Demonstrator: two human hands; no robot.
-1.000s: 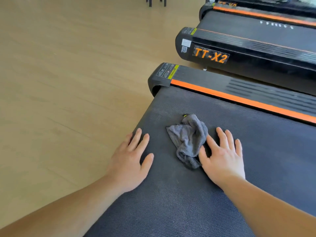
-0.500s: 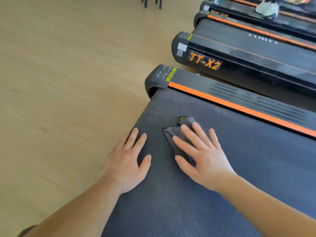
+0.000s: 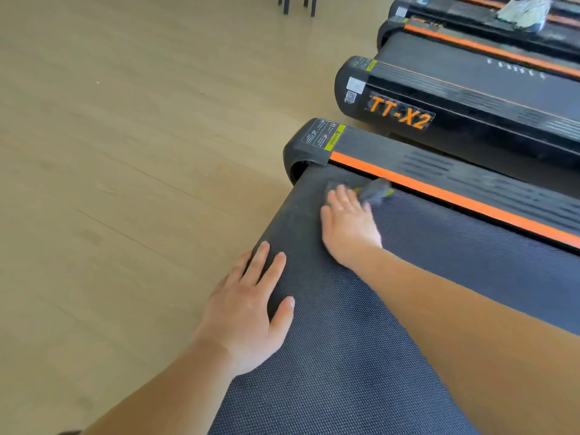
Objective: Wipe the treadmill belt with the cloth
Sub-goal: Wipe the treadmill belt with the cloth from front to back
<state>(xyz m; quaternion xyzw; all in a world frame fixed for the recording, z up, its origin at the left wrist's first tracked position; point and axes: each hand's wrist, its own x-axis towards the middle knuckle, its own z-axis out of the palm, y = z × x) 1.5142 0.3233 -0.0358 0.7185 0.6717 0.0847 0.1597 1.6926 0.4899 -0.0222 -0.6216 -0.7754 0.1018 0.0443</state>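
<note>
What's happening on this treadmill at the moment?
A person is wiping the dark textured treadmill belt with a small grey cloth. The right hand presses the cloth flat against the belt near its far end, just below the orange stripe on the black end cover; hand and cloth are blurred. The left hand rests flat on the belt's left edge. A second black treadmill marked TT-X2 stands just beyond.

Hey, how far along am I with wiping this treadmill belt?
Early, it seems. No wiped area is distinguishable. In hand: the right hand presses the grey cloth on the far corner of the belt by the orange stripe; the left hand braces on the belt edge. Left: probably the rest of the belt.
</note>
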